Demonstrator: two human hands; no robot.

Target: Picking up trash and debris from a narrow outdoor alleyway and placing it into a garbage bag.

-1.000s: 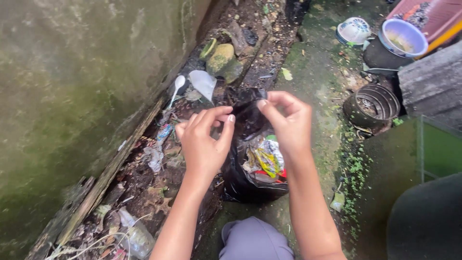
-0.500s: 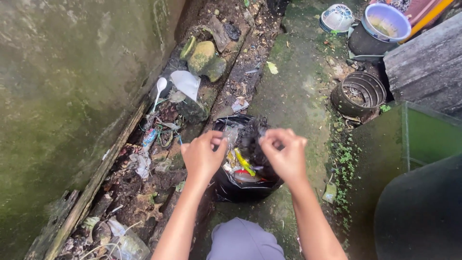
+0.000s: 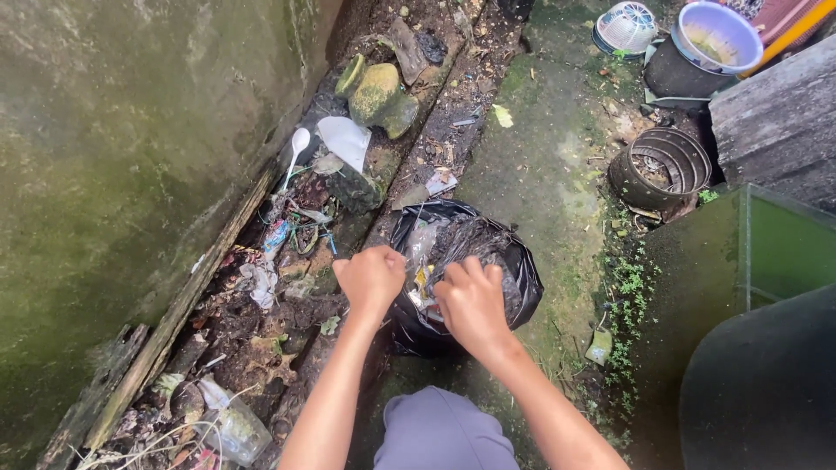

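- Black rubbish bag (image 3: 514, 270) sits on the mossy concrete floor (image 3: 549, 174), at the edge of the littered drain channel (image 3: 287, 252).
- Left hand (image 3: 372, 278) is fisted on its near rim; right hand (image 3: 473, 305) pinches the plastic beside it.
- Thin plastic could tear under hard pulling, spilling wrappers.

A black bag (image 3: 514, 270) holds crumpled wrappers (image 3: 424, 280), yellow and silvery. Left of the bag, in the gutter, lies a blue-and-red wrapper (image 3: 275, 235); a clear plastic packet (image 3: 231, 426) lies further down-left. No signs or screens.
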